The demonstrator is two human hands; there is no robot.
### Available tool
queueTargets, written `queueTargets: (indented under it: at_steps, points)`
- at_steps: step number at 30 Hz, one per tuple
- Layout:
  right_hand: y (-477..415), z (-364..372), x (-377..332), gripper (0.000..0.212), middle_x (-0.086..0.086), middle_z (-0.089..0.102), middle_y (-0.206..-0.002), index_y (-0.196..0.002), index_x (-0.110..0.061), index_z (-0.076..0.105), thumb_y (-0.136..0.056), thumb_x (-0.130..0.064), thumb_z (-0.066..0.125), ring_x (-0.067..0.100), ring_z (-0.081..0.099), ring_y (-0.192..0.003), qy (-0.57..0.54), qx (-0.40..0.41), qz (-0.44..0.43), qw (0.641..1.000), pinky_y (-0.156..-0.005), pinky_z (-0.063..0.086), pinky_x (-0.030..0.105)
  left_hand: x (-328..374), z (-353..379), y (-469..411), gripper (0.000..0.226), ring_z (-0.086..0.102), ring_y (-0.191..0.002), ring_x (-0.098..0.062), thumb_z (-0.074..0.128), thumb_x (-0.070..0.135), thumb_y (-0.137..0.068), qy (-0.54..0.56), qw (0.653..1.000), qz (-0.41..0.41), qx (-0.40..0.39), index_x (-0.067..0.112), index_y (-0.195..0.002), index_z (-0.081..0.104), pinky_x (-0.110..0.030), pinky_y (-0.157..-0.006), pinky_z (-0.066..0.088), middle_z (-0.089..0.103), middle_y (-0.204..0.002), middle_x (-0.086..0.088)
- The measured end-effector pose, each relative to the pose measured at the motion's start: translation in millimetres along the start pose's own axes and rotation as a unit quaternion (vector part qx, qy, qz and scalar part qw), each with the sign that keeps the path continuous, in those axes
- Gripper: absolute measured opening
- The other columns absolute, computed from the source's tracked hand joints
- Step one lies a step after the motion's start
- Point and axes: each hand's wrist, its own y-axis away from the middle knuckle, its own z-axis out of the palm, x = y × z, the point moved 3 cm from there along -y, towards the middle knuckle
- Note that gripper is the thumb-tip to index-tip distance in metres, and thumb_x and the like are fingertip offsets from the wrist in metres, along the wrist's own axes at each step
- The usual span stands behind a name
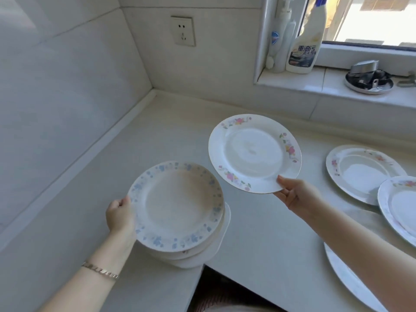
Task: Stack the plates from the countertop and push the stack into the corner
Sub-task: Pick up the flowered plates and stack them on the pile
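Observation:
A stack of plates [177,208] with a blue-flowered plate on top sits near the counter's inner front edge. My left hand [120,216] grips the stack's left rim. My right hand [297,194] pinches the near rim of a pink-flowered plate [254,152], which hangs tilted in the air to the right of and above the stack. Three more plates lie at the right: one flat on the counter [360,172], one overlapping it [400,206], one partly hidden under my right forearm [346,275]. The counter's corner [155,92] lies beyond the stack.
A wall socket [183,31] is above the corner. On the windowsill stand a cleaner bottle [306,41], a white pump bottle [282,41] and a metal dish with parts [369,81]. The L-shaped counter [139,143] has a front edge [247,275] below the stack.

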Motion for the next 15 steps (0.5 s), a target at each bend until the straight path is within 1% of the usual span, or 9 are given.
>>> queueTargets:
  at_steps: [2, 3, 5, 6, 8, 10, 12, 15]
  points:
    - [1.0, 4.0, 7.9, 0.017, 0.003, 0.074, -0.065, -0.093, -0.002, 0.059, -0.086, 0.01, 0.049, 0.013, 0.071, -0.056, 0.012, -0.002, -0.012, 1.0, -0.048, 0.056, 0.023, -6.5, -1.5, -4.8, 0.032, 0.035, -0.061, -0.019, 0.045, 0.011, -0.092, -0.008, 1.0, -0.006, -0.011, 0.009, -0.061, 0.037, -0.03, -0.064, 0.033, 0.037, -0.059, -0.004]
    - [1.5, 5.3, 10.6, 0.018, 0.003, 0.074, -0.066, -0.095, -0.002, 0.059, -0.086, 0.009, 0.048, 0.013, 0.071, -0.057, 0.017, -0.005, -0.017, 1.0, -0.049, 0.056, 0.023, -9.9, -1.9, -6.9, 0.032, 0.036, -0.063, -0.019, 0.045, 0.012, -0.092, -0.012, 1.0, -0.009, -0.016, 0.009, -0.061, 0.037, -0.029, -0.062, 0.033, 0.038, -0.06, -0.005]
    - [3.0, 8.6, 14.2, 0.018, 0.002, 0.075, -0.069, -0.095, -0.003, 0.059, -0.086, 0.008, 0.048, 0.012, 0.072, -0.059, 0.022, -0.008, -0.026, 0.999, -0.051, 0.057, 0.023, -14.8, -2.8, -11.1, 0.033, 0.039, -0.068, -0.02, 0.045, 0.012, -0.091, -0.028, 0.999, -0.007, -0.022, 0.01, -0.059, 0.037, -0.029, -0.063, 0.033, 0.039, -0.06, -0.005]
    - [3.4, 10.4, 15.5, 0.018, 0.001, 0.075, -0.07, -0.096, -0.003, 0.059, -0.087, 0.008, 0.048, 0.012, 0.072, -0.06, 0.023, -0.009, -0.029, 0.999, -0.052, 0.058, 0.023, -15.8, -3.1, -13.0, 0.034, 0.039, -0.068, -0.021, 0.045, 0.012, -0.091, -0.041, 0.999, 0.002, -0.027, 0.011, -0.058, 0.037, -0.029, -0.063, 0.033, 0.04, -0.06, -0.005]
    - [2.7, 14.2, 18.5, 0.019, 0.001, 0.075, -0.071, -0.099, -0.004, 0.058, -0.087, 0.008, 0.048, 0.012, 0.072, -0.061, 0.028, -0.012, -0.032, 0.999, -0.052, 0.057, 0.023, -13.1, -4.4, -16.4, 0.034, 0.039, -0.067, -0.022, 0.046, 0.013, -0.091, -0.084, 0.995, 0.041, -0.041, 0.009, -0.059, 0.039, -0.029, -0.056, 0.03, 0.04, -0.059, -0.005]
    - [0.8, 18.7, 22.8, 0.019, 0.001, 0.075, -0.07, -0.1, -0.003, 0.058, -0.088, 0.007, 0.048, 0.011, 0.072, -0.061, 0.034, -0.01, -0.031, 0.999, -0.052, 0.057, 0.022, -7.0, -6.5, -19.7, 0.03, 0.043, -0.068, -0.025, 0.045, 0.017, -0.093, -0.163, 0.978, 0.11, -0.068, 0.005, -0.066, 0.044, -0.033, -0.056, 0.028, 0.043, -0.06, -0.006]
    - [-0.6, 23.0, 28.7, 0.019, 0.002, 0.075, -0.07, -0.1, -0.003, 0.058, -0.088, 0.007, 0.048, 0.011, 0.072, -0.06, 0.041, -0.007, -0.027, 0.999, -0.052, 0.057, 0.022, -5.2, -10.4, -24.2, 0.032, 0.045, -0.066, -0.029, 0.042, 0.022, -0.095, -0.236, 0.951, 0.174, -0.094, 0.005, -0.068, 0.043, -0.034, -0.055, 0.027, 0.045, -0.061, -0.008]
    - [-3.1, 25.1, 37.8, 0.018, 0.002, 0.075, -0.071, -0.099, -0.003, 0.058, -0.087, 0.007, 0.05, 0.012, 0.072, -0.061, 0.048, -0.004, -0.018, 0.999, -0.051, 0.057, 0.022, -13.6, -15.0, -26.0, 0.035, 0.047, -0.063, -0.033, 0.038, 0.026, -0.096, -0.3, 0.921, 0.221, -0.115, 0.006, -0.067, 0.04, -0.033, -0.053, 0.028, 0.046, -0.058, -0.01]
